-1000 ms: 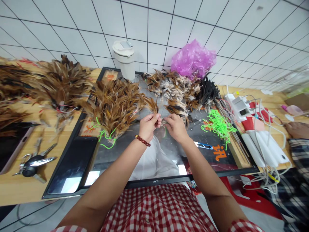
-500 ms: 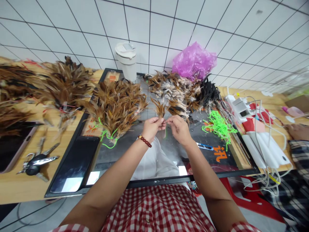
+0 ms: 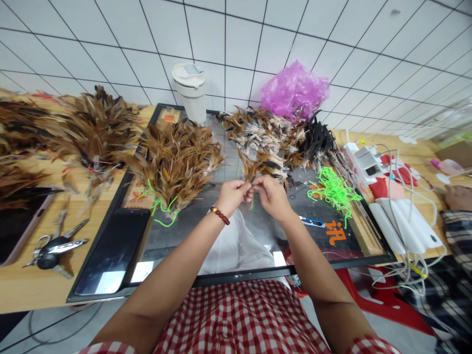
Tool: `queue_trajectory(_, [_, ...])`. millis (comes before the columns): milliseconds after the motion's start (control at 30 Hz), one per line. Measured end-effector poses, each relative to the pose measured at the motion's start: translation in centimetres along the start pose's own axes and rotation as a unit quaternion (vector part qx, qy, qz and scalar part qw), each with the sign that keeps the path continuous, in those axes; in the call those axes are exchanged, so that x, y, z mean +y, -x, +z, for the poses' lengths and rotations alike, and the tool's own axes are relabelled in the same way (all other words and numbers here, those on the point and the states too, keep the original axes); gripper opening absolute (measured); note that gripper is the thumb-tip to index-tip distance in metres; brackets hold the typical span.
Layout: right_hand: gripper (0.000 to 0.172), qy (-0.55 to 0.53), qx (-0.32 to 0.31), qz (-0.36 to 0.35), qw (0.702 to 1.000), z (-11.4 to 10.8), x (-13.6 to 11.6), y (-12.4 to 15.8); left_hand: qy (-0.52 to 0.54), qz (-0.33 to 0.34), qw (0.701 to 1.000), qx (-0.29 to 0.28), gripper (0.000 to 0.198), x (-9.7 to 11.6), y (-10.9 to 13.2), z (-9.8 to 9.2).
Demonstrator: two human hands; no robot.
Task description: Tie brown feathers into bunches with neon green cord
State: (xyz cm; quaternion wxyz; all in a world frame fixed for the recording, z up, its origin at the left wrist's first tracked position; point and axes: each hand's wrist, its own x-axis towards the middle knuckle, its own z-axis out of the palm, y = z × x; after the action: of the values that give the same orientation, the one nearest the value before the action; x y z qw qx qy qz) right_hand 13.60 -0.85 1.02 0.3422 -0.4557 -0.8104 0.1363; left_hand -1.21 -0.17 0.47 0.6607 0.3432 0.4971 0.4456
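Observation:
My left hand (image 3: 234, 196), with a dark red bead bracelet (image 3: 221, 215) at the wrist, pinches a small brown feather bunch (image 3: 250, 168) at its base. My right hand (image 3: 271, 196) meets it there, thumb and forefinger pinched together; whatever they grip is too small to make out. A bit of green string (image 3: 252, 202) hangs below the fingers. To the left lies a big pile of brown feathers (image 3: 177, 167) with green strings at its near end. Behind my hands are loose brown and white feathers (image 3: 261, 132) and black feathers (image 3: 319, 140).
Bright green strings (image 3: 334, 194) and a blue cutter (image 3: 312, 222) lie right on the black-framed board (image 3: 243, 273). A white cup (image 3: 191, 93) and pink plastic bag (image 3: 295, 91) stand behind. Phone (image 3: 112, 250), keys (image 3: 55, 248) are left; power strip (image 3: 368, 164) and another person's hand (image 3: 459, 197) right.
The feather bunch has shifted slightly right and now tilts leftward at its tip. My right fingers have closed in against the left ones. The whole view has moved a little.

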Motion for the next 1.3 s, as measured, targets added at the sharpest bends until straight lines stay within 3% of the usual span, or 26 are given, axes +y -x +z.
queue_trajectory(267, [0.012, -0.044, -0.015, 0.014, 0.999, -0.6, 0.3, -0.1, -0.171, 0.038, 0.984, -0.044, 0.02, -0.7, 0.0, 0.0])
queue_trajectory(367, [0.012, -0.008, 0.059, 0.049, 0.997, -1.8, 1.6, -0.2, -0.173, 0.034, 0.984, -0.028, 0.023, -0.4, 0.2, 0.2])
queue_trajectory(467, [0.015, 0.058, 0.146, 0.103, 0.982, -3.0, 3.1, 0.1, -0.092, 0.017, 0.996, -0.009, 0.019, -0.1, 0.2, 0.3])
queue_trajectory(633, [0.021, 0.164, 0.014, 0.11, 0.98, -2.6, 4.1, 0.7, 0.016, 0.013, 1.0, 0.019, 0.012, 0.3, 0.1, 0.3])
queue_trajectory(733, [0.021, 0.211, -0.016, 0.1, 0.972, -1.6, 4.0, 0.4, 0.026, 0.016, 0.999, 0.022, 0.014, 0.3, 0.1, 0.2])
queue_trajectory(867, [0.016, 0.172, 0.011, 0.096, 0.98, -1.2, 3.6, -0.1, 0.032, 0.021, 0.999, 0.024, 0.018, 0.1, 0.1, 0.2])
queue_trajectory(1000, [0.014, -0.031, 0.116, 0.131, 0.984, -1.5, 3.2, -0.1, 0.052, 0.034, 0.998, 0.022, 0.022, 0.0, 0.0, 0.1])
queue_trajectory(1067, [0.015, -0.088, 0.129, 0.149, 0.976, -1.6, 3.0, 0.0, 0.058, 0.037, 0.997, 0.019, 0.023, -0.1, -0.1, 0.0])
queue_trajectory(1233, [0.024, 0.055, 0.042, 0.097, 0.993, -1.3, 3.0, 0.1, 0.075, 0.053, 0.995, 0.033, 0.027, -0.1, -0.3, -0.2])
queue_trajectory(1300, [0.017, 0.065, 0.041, 0.098, 0.992, -1.2, 3.0, -0.1, 0.076, 0.052, 0.995, 0.03, 0.029, -0.2, -0.4, -0.2])
